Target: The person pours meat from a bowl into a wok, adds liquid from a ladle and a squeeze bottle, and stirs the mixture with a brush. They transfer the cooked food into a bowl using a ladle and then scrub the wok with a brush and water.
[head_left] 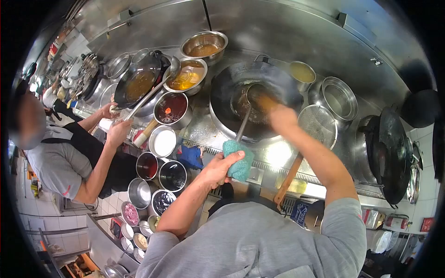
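My left hand (221,169) is closed around a green cloth (238,161), which is wrapped on the handle of a ladle (244,121). The ladle's bowl lies inside a large dark wok (227,83), tilted, with a little brownish liquid at the bottom. Over the wok, my right hand (282,119) is closed and smeared by motion. It grips a tan bamboo wok brush (266,103), also blurred, whose end reaches to the ladle's bowl.
A round strainer (318,125) with a wooden handle lies right of the wok. Metal pots (340,98) and dark woks (391,155) stand farther right. At left, a co-worker (74,162) holds a pan (136,85) and ladle (150,96) beside several sauce pots (163,141).
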A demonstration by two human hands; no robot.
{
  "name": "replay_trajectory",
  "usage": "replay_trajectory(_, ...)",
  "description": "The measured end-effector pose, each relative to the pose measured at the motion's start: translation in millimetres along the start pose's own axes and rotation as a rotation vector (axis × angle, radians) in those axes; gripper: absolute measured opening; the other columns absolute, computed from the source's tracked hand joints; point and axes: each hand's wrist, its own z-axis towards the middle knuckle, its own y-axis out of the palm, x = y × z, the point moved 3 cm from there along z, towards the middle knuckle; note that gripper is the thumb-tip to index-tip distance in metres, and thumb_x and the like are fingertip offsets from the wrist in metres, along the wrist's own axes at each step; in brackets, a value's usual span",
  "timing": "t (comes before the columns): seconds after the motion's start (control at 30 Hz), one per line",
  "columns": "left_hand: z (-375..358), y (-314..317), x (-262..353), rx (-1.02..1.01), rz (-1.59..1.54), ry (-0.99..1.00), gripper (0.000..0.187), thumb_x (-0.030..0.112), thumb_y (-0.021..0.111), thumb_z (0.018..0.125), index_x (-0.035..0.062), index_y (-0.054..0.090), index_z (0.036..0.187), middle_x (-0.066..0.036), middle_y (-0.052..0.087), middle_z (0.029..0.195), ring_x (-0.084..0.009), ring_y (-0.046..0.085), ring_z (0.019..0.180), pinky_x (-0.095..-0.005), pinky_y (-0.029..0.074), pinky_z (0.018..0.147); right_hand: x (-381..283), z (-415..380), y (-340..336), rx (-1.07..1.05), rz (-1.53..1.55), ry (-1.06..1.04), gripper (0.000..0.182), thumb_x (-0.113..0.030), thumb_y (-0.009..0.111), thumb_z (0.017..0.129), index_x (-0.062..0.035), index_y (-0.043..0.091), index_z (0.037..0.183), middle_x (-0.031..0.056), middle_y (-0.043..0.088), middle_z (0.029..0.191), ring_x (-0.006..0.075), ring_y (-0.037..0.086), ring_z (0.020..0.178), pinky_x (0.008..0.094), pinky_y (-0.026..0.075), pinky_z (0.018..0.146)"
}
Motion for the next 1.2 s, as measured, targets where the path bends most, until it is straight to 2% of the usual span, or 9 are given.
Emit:
replay_trajectory(0.2, -6.1, 4.8, 5.9, -0.082, -0.179, -0.018, 0.049, 0.051, 0.069, 0.098, 0.0045, 0.064, 0.113, -0.002, 0.063, 0.078, -0.008, 0.052, 0.05, -0.0223, 0.037, 0.038, 1.5, -10.5, -58.0, 0.0, 0.018, 0.081, 0.02, -0.018, 0.064, 0.088, -0.0092, 0.081, 0.094, 0.0105, 0.078, 0.104, 0.0228, 0.074, 0.1, 0.0373, 0.061, 0.077)
replay_trajectory(0.4, 3.0, 4.4, 2.4, -0.123, -0.583, -0.043, 0.04, 0.049, 0.067, 0.1, 0.0107, 0.064, 0.109, -0.001, 0.062, 0.079, -0.0097, 0.05, 0.05, -0.0233, 0.037, 0.039, 18.0, 2.1, -24.1, -0.072, 0.021, 0.036, 0.022, -0.021, 0.064, 0.091, -0.0115, 0.082, 0.1, 0.0132, 0.075, 0.112, 0.0255, 0.076, 0.1, 0.0403, 0.062, 0.071)
replay_trajectory(0.57, 10.4, 12.5, -5.4, -0.321, -0.844, -0.079, 0.054, 0.054, 0.064, 0.1, 0.0042, 0.065, 0.121, -0.011, 0.064, 0.082, -0.0118, 0.051, 0.051, -0.0225, 0.038, 0.039, -6.3, 0.3, -20.7, 0.075, -0.068, 0.056, 0.024, -0.018, 0.063, 0.09, -0.0123, 0.081, 0.105, 0.0132, 0.075, 0.115, 0.0251, 0.075, 0.101, 0.049, 0.06, 0.057)
replay_trajectory(0.63, 11.7, 13.3, -4.7, -0.414, -0.943, -0.086, 0.06, 0.057, 0.065, 0.098, 0.0016, 0.064, 0.122, -0.014, 0.063, 0.083, -0.0129, 0.052, 0.054, -0.0223, 0.04, 0.041, -22.9, 5.8, 22.9, -0.094, -0.114, -0.089, 0.03, -0.02, 0.061, 0.092, -0.0083, 0.078, 0.113, 0.0119, 0.073, 0.121, 0.0263, 0.074, 0.1, 0.0498, 0.06, 0.057)
replay_trajectory(0.7, 13.1, 9.0, -2.5, -0.49, -1.023, -0.1, 0.066, 0.06, 0.066, 0.096, -0.0011, 0.063, 0.123, -0.014, 0.06, 0.084, -0.0134, 0.052, 0.056, -0.0224, 0.041, 0.043, -0.9, 17.3, 49.4, 0.045, -0.171, 0.027, 0.026, -0.021, 0.062, 0.091, -0.0108, 0.079, 0.108, 0.0101, 0.074, 0.117, 0.0253, 0.075, 0.098, 0.0457, 0.061, 0.064)
replay_trajectory(0.77, 14.8, 4.3, -4.1, -0.574, -1.106, -0.119, 0.073, 0.062, 0.068, 0.094, -0.0035, 0.062, 0.124, -0.012, 0.055, 0.083, -0.0135, 0.051, 0.059, -0.0226, 0.043, 0.045, 29.9, 10.8, -9.0, 0.03, 0.028, 0.058, 0.021, -0.021, 0.062, 0.091, -0.0122, 0.08, 0.097, 0.0099, 0.074, 0.113, 0.0243, 0.075, 0.096, 0.0394, 0.061, 0.069)
replay_trajectory(0.93, 4.9, 15.3, 0.7, -0.561, -1.137, -0.174, 0.073, 0.062, 0.068, 0.094, -0.0032, 0.062, 0.125, -0.008, 0.05, 0.082, -0.0134, 0.049, 0.06, -0.0236, 0.042, 0.046, -12.2, -3.2, -3.1, 0.158, -0.109, 0.019, 0.019, -0.02, 0.063, 0.089, -0.016, 0.081, 0.091, 0.0034, 0.078, 0.101, 0.0212, 0.073, 0.099, 0.0486, 0.056, 0.051)
replay_trajectory(1.07, 8.8, 7.4, -2.7, -0.631, -1.168, -0.138, 0.073, 0.062, 0.067, 0.094, -0.0033, 0.062, 0.126, -0.009, 0.051, 0.084, -0.0138, 0.049, 0.062, -0.0233, 0.042, 0.048, 22.9, 4.2, -10.0, 0.084, -0.053, 0.043, 0.021, -0.019, 0.063, 0.09, -0.0143, 0.082, 0.097, 0.0038, 0.076, 0.098, 0.0195, 0.073, 0.101, 0.0389, 0.062, 0.068)
replay_trajectory(1.2, 2.4, 14.8, -2.4, -0.574, -1.097, -0.146, 0.073, 0.062, 0.067, 0.095, -0.0038, 0.062, 0.126, -0.009, 0.052, 0.084, -0.0139, 0.049, 0.06, -0.0237, 0.042, 0.046, -0.5, -9.7, -30.4, 0.086, -0.102, -0.012, 0.022, -0.02, 0.063, 0.09, -0.0133, 0.082, 0.099, 0.0101, 0.076, 0.107, 0.0217, 0.074, 0.099, 0.0436, 0.061, 0.063)
